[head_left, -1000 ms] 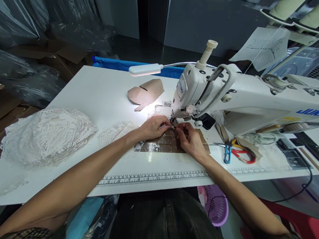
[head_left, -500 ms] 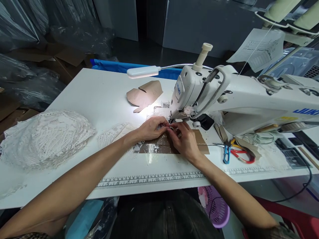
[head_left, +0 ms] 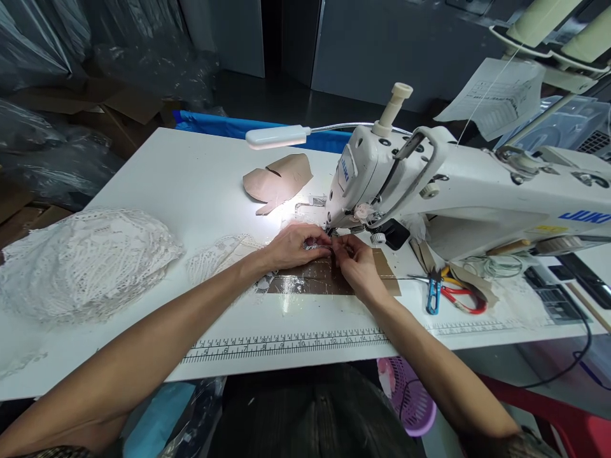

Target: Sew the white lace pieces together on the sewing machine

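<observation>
Both hands work right at the needle of a white sewing machine (head_left: pixel 372 172). My left hand (head_left: pixel 298 247) has its fingers closed on white lace (head_left: pixel 312 243), which shows between thumb and fingers. To its right, my right hand (head_left: pixel 356 257) pinches at the lace edge just in front of the presser foot; what lies between its fingertips is mostly hidden. Under the hands is a brown taped board (head_left: pixel 305 283). More white lace (head_left: pixel 222 254) trails left from beneath my left wrist.
A big heap of white lace (head_left: pixel 95 261) lies at the left. Brown paper pieces (head_left: pixel 279 181) rest behind the hands, below a lamp (head_left: pixel 277 136). Blue thread snips (head_left: pixel 434 292) and red-handled scissors (head_left: pixel 465 299) lie right. A ruler strip (head_left: pixel 296 343) runs along the front edge.
My right hand has shifted slightly right, and its fingertips have parted a little from those of my left hand. The left hand stays nearly in place.
</observation>
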### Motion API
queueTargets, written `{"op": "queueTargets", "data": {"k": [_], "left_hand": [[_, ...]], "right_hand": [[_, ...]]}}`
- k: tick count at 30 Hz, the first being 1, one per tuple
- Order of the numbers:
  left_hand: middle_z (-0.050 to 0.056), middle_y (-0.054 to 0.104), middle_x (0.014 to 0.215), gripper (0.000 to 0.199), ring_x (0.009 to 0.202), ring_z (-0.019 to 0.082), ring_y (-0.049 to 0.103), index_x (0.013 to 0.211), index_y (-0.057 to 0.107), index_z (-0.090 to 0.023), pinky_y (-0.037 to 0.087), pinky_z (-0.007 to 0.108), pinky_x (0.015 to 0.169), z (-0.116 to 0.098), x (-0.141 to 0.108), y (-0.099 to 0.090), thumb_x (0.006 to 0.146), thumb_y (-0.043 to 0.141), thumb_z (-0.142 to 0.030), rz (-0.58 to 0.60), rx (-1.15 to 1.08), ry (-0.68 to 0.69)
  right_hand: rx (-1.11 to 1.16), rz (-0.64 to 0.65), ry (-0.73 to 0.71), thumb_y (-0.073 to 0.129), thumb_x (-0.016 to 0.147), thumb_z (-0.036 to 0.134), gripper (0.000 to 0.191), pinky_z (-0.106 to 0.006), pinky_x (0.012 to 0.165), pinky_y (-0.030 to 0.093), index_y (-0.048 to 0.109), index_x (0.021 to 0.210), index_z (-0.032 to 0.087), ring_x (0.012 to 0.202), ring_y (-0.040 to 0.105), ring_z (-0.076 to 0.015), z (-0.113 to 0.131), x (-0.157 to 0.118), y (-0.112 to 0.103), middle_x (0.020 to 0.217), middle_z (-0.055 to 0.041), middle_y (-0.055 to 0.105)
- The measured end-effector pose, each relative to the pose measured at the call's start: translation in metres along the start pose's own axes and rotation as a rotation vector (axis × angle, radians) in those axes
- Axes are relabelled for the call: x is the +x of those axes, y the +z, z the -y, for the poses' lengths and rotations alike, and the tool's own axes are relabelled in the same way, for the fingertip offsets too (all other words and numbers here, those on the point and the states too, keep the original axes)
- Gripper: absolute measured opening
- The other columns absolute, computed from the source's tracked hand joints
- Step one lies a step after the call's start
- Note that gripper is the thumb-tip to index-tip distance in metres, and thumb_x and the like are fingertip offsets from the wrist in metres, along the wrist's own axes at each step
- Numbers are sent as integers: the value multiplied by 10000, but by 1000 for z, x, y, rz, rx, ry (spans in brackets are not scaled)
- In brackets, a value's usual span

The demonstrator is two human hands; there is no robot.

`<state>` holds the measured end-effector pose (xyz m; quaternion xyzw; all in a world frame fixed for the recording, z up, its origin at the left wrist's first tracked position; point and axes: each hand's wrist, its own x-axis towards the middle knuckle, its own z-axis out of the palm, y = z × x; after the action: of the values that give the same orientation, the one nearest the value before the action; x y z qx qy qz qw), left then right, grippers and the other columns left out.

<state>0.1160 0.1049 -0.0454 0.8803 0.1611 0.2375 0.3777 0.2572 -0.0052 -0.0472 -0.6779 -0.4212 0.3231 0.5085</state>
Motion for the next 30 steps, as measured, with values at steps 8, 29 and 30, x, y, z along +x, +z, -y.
{"op": "queueTargets", "data": {"k": [8,29,30], "left_hand": [[-4,665,782,89,741,134,600,873,687,-197,478,281,715,-1,2,1,831,619,-235,-29,34,-6],[18,639,875,130,869,177,600,892,685,-213,473,340,825,-2,1,1,871,566,-262,22,70,-73],[23,634,888,133,882,181,596,872,676,-205,469,341,828,-3,0,0,875,552,-253,49,80,-82]], "right_hand": [[173,-23,135,693,679,370,213,-266,567,326,590,734,192,579,430,-120,8,1,5,624,35,514],[124,-28,152,574,725,243,61,-260,533,353,532,716,200,612,464,-141,14,-4,5,677,-5,507],[22,-58,64,551,755,219,29,-278,580,384,534,738,201,683,499,-163,13,-8,8,757,-33,542]]}}
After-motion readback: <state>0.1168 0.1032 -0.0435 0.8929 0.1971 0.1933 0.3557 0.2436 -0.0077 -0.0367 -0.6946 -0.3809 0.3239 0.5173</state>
